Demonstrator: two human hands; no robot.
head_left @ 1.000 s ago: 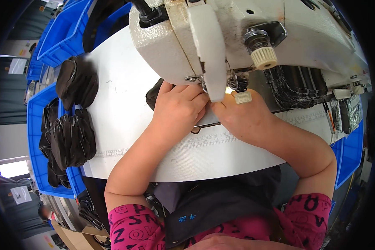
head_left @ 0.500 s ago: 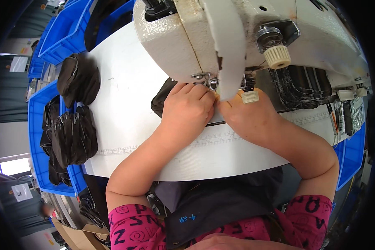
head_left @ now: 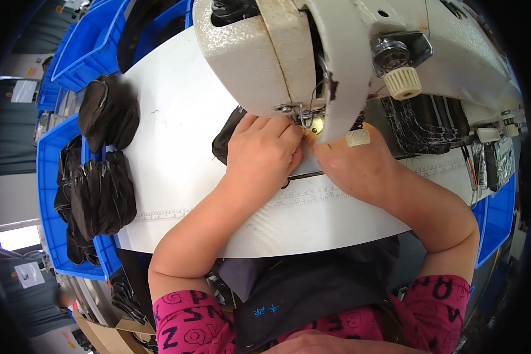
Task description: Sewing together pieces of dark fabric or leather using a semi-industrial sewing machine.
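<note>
Under the head of a white sewing machine (head_left: 251,65), both my hands meet close to the needle area. My left hand (head_left: 262,147) is closed on a dark brown fabric piece (head_left: 225,140), part of which sticks out to the left of the knuckles. Beside it, my right hand (head_left: 354,162) has its fingers curled in near the needle, partly hidden behind the machine's white guard (head_left: 345,76) and a cream knob (head_left: 357,138). The fingertips of both hands come close together at the fabric. What the right fingers pinch is hidden.
Stacked dark fabric pieces (head_left: 103,194) lie over a blue bin (head_left: 50,206) at the left; another dark bundle (head_left: 107,112) sits above them. More stitched dark pieces (head_left: 428,124) rest right of the needle. A printed ruler strip (head_left: 171,213) crosses the white table (head_left: 177,130). Small tools (head_left: 471,168) lie far right.
The white guard appears shifted slightly right, showing more of the lit needle area. My left hand has shifted slightly left, and a small dark loop now shows below its fingers.
</note>
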